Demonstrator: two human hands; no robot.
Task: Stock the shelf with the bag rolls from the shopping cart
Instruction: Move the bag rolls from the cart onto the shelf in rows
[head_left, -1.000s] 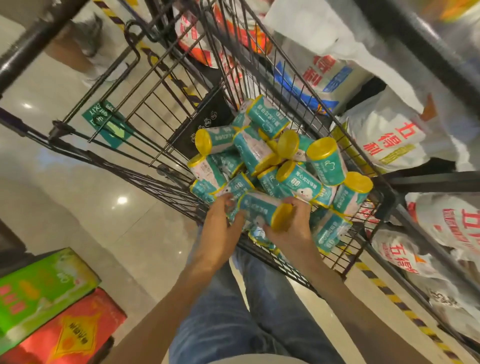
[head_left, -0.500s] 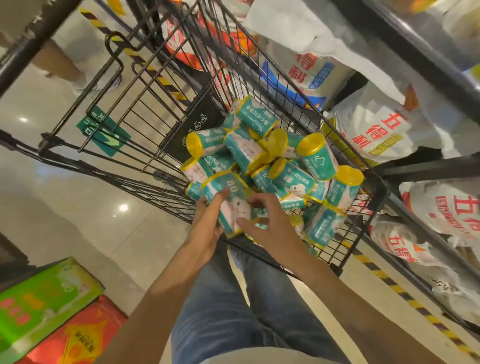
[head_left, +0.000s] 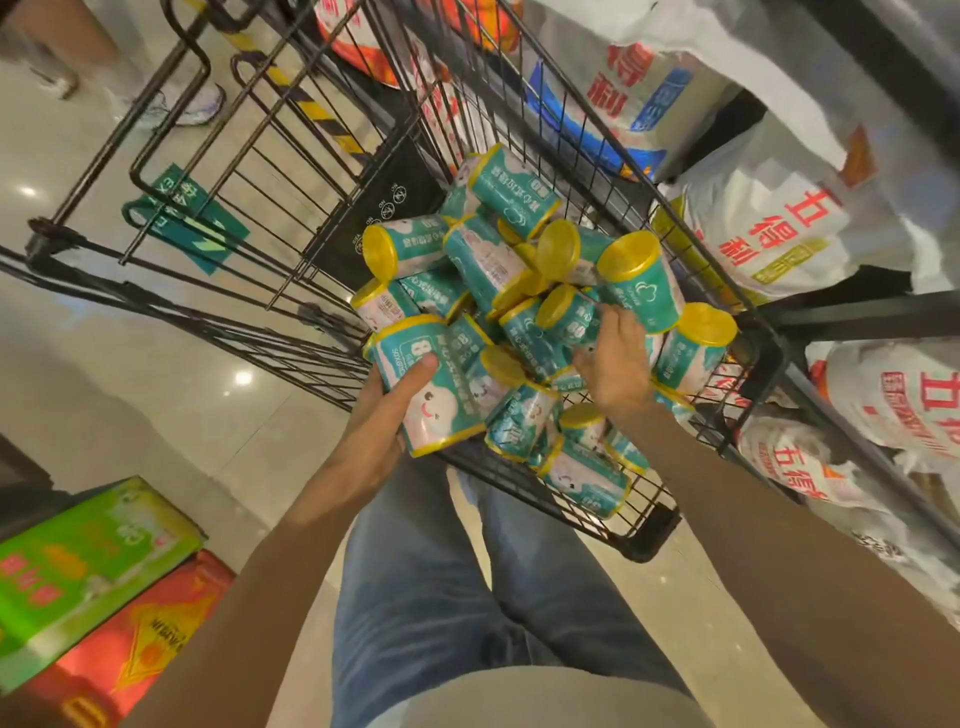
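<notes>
Several teal bag rolls with yellow caps (head_left: 519, 270) lie heaped in the near end of a black wire shopping cart (head_left: 291, 171). My left hand (head_left: 384, 421) grips one teal roll (head_left: 431, 389) at the cart's near left corner, thumb across its side. My right hand (head_left: 615, 364) reaches into the heap, its fingers curled round another roll (head_left: 566, 322) with a yellow cap. A dark shelf rail (head_left: 852, 317) crosses at the right.
White sacks with red print (head_left: 779, 218) fill the shelves at right, close against the cart. Green and red cartons (head_left: 93, 582) sit on the floor at lower left. A person's feet in white shoes (head_left: 171, 104) stand beyond the cart. My jeans-clad legs (head_left: 457, 597) are below.
My left hand has lifted one roll to the cart's near left corner. My right hand let go of it and moved right and deeper into the heap onto another roll.
</notes>
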